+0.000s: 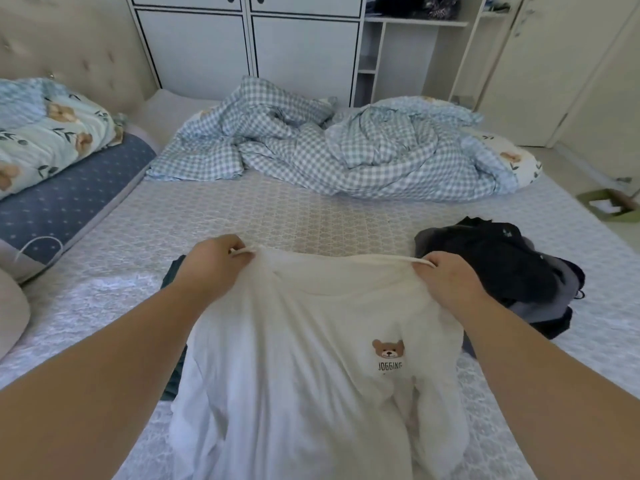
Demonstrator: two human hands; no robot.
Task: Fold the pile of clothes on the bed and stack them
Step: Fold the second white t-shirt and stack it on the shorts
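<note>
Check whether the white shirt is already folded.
No, both the left hand and right hand hold the white shirt spread open by its shoulders.

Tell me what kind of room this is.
Most likely a home bedroom: a wide bed with a tufted headboard, a rumpled checked duvet, and white wardrobe cabinets behind it.
</note>
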